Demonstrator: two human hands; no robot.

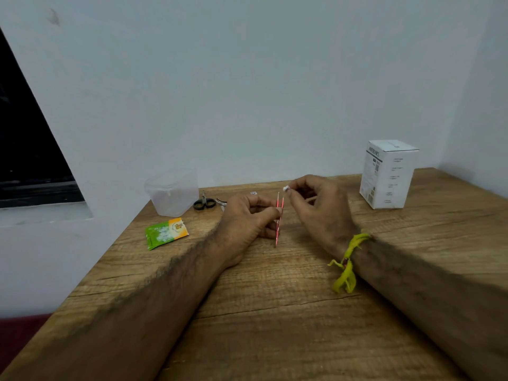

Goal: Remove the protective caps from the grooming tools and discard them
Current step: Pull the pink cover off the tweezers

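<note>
My left hand [248, 220] pinches a thin pink pair of tweezers [278, 229] and holds it upright over the wooden table [275, 312], tips pointing up and bare. Just right of the tips, my right hand [320, 204] holds a small white protective cap [286, 189] between thumb and forefinger, clear of the tweezers. Small black-handled scissors [204, 202] and a metal nail tool [221, 203] lie behind my left hand. Another small metal item [253, 193] is partly hidden beyond the fingers.
A clear plastic container [172, 192] stands at the table's back left. A green and orange sachet [165, 232] lies near the left edge. A white carton [387, 174] stands at the back right. The wall runs close behind.
</note>
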